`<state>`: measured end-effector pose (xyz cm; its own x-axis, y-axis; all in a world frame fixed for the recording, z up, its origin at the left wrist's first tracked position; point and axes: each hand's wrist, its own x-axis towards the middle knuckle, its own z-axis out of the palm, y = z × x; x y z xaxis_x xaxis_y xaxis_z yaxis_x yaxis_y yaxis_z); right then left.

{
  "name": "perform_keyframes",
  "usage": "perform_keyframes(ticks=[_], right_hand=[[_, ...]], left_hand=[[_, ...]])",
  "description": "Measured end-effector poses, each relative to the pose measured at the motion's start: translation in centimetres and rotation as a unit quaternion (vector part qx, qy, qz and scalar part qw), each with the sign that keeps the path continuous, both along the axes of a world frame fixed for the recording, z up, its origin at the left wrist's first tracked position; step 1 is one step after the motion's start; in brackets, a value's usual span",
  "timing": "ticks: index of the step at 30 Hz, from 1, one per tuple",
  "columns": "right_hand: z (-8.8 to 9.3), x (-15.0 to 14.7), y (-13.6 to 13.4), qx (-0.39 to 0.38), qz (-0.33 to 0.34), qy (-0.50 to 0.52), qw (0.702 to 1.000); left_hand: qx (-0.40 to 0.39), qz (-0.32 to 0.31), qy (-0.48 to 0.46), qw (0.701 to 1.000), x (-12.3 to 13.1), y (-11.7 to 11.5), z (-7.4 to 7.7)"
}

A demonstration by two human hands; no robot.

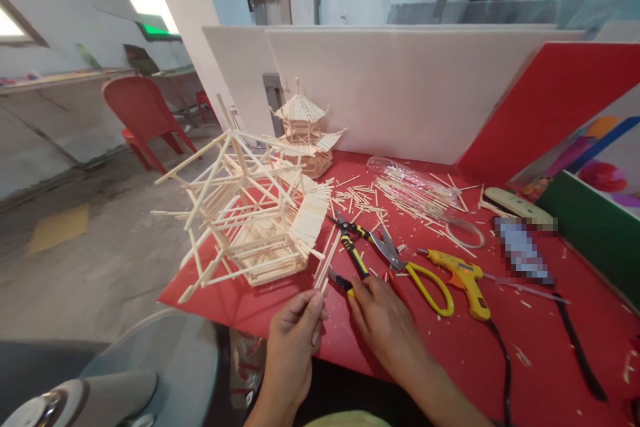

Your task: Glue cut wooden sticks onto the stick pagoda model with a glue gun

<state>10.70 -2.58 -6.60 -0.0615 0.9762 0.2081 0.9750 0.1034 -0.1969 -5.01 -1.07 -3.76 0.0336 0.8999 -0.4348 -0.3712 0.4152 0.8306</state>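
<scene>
My left hand (pixel 295 330) pinches thin wooden sticks (pixel 323 280) between thumb and fingers, close to the table's front edge. Beside it, my right hand (pixel 383 317) is curled over a yellow-and-black cutting tool (pixel 342 282); its exact kind is partly hidden by the fingers. The handle of the pliers (pixel 353 253) reaches to the same fingers. Left of the sticks stands a large open pavilion frame (pixel 245 200) of wooden sticks, with a slatted roof panel (pixel 313 213) on its right side. Scissors (pixel 425 287) with yellow handles lie right of the pliers.
A smaller stick pagoda (pixel 301 123) stands behind the frame. Loose sticks (pixel 357 197) and a plastic bag of sticks (pixel 417 190) lie farther back on the red table (pixel 450 360). A yellow glue gun (pixel 463 280) with its cord lies at right. White boards (pixel 380 93) lean behind.
</scene>
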Motion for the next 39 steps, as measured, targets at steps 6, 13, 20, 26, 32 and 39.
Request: perform_keyframes(ticks=[6, 13, 20, 26, 32, 39], right_hand=[[1.3, 1.8, -2.6, -0.006, 0.026, 0.208, 0.978], [1.2, 0.2, -3.5, -0.098, 0.006, 0.168, 0.981], [0.4, -0.5, -3.2, -0.056, 0.019, 0.056, 0.997], [-0.1, -0.7, -3.5, -0.034, 0.043, -0.036, 0.998], [-0.3, -1.1, -3.6, -0.026, 0.039, -0.093, 0.995], [-0.6, -0.9, -3.8, -0.018, 0.042, -0.101, 0.994]], left_hand=[[0.145, -0.042, 0.209, 0.966, -0.7, 0.0, -2.4], [0.396, -0.081, 0.593, 0.697, -1.0, -0.8, -5.0], [0.431, -0.082, 0.665, 0.605, -1.1, -0.7, -5.4], [0.447, -0.090, 0.666, 0.590, -1.4, -0.4, -5.5], [0.465, -0.099, 0.617, 0.627, -1.5, -0.1, -5.6], [0.475, -0.099, 0.590, 0.645, -1.6, 0.1, -5.6]])
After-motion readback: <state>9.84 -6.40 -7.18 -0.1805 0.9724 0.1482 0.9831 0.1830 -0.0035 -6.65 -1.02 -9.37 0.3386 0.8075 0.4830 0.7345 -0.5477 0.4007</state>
